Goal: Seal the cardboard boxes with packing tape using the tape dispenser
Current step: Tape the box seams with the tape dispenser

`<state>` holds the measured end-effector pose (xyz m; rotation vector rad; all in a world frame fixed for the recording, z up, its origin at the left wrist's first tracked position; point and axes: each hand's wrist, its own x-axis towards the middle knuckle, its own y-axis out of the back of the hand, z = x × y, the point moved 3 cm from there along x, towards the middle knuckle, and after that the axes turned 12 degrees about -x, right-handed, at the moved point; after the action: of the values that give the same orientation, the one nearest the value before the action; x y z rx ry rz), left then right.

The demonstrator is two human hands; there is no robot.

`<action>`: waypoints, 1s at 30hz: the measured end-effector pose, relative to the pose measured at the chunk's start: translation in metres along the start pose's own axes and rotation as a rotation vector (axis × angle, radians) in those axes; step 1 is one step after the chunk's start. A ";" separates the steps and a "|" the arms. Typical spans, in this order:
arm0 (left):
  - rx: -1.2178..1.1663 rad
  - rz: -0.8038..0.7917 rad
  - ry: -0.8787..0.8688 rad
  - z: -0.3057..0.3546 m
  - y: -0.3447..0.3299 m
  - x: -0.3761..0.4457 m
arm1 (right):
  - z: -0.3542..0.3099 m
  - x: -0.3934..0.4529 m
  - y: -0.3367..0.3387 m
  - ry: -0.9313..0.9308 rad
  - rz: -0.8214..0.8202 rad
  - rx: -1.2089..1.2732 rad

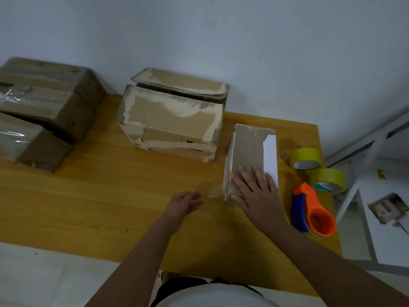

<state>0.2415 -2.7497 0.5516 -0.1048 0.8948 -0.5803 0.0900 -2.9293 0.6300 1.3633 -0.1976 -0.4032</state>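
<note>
Right hand [257, 191] lies flat, fingers spread, on narrow cardboard box [250, 151]; left hand [182, 206] loosely open.

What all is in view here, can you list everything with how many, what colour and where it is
table: one, yellow wood, under everything
small box: one, brown with white edges, right of centre, under the right hand
big box: one, brown and scuffed, centre back, top flaps not fully closed
taped boxes: a stack at far left, brown, wrapped in clear tape; count unclear
tape rolls: two, yellow, at the right edge of the table
dispenser: one, orange and blue, right front, lying untouched
frame: one, white metal, right of the table
left hand: open, hovering beside the small box
right hand: flat on the small box
</note>
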 end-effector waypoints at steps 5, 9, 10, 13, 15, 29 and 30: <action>-0.258 -0.098 0.317 0.005 -0.048 -0.007 | 0.000 -0.001 0.002 0.006 -0.004 -0.005; -0.192 -0.166 0.132 0.021 -0.058 -0.010 | 0.000 0.000 0.001 0.006 -0.008 -0.009; -0.153 -0.197 0.079 0.024 -0.058 -0.010 | 0.000 0.000 0.000 0.003 -0.012 -0.010; -0.052 -0.256 -0.062 0.025 -0.054 -0.014 | 0.000 0.000 0.000 0.004 -0.026 -0.018; -0.015 -0.261 -0.156 0.025 -0.053 -0.018 | 0.000 0.000 0.001 0.003 -0.030 -0.016; 0.023 -0.097 -0.410 -0.003 -0.086 -0.013 | -0.001 0.000 0.005 0.000 -0.023 -0.004; 0.014 -0.074 -0.415 -0.006 -0.089 -0.013 | -0.001 0.000 0.004 -0.003 -0.021 -0.003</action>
<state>0.1919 -2.8165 0.5855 -0.2371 0.4851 -0.6060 0.0915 -2.9277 0.6338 1.3623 -0.1858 -0.4230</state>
